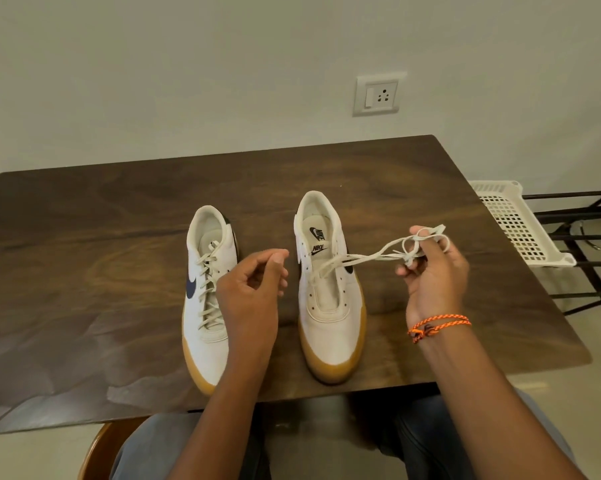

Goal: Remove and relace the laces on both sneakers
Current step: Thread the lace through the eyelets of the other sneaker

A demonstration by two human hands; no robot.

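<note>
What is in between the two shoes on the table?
In the head view, the left hand hovers between the laced left sneaker and the right sneaker; under it shows only bare table.

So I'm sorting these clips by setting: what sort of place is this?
Probably a room in a home or small office: a dark wooden table against a plain wall with a socket, a white plastic basket on a rack beside it.
</note>
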